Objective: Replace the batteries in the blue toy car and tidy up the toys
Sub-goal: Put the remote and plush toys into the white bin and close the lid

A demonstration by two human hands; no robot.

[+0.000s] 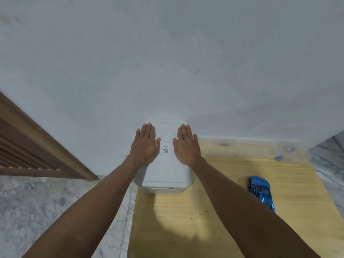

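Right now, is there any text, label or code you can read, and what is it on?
White storage box lid, between the left hand and right hand: a QR code with small print above it, too small to read.
Blue toy car: no readable text.

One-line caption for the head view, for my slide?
Both flat hands, left and right, on white lidded bin; blue toy car lies on the wooden board.
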